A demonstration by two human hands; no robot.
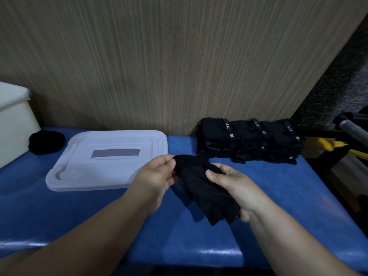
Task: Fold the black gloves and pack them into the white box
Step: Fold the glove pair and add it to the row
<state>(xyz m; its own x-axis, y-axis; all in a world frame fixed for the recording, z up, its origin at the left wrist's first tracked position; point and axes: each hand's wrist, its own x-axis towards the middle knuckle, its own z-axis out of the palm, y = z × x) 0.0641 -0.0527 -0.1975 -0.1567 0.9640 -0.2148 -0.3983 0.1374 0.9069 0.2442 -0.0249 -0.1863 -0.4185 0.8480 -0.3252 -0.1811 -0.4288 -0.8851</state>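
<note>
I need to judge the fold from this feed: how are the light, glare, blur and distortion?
Head view: dim light, so the black fabric gloves pinched by the left hand and gripped by the right hand show few creases; soft glare along the near edge of the blue padded table; wide-angle bending curves the edges of the white plastic lid; the far right is blurred.

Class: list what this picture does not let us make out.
Head view only.
- white box: cut by the left edge; inside out of sight.
- black gloves held by left hand and right hand: one or two, dark cloth merges.
- glove stack: count lost in dark folds.
- dark bundle: too dark to identify.
</note>
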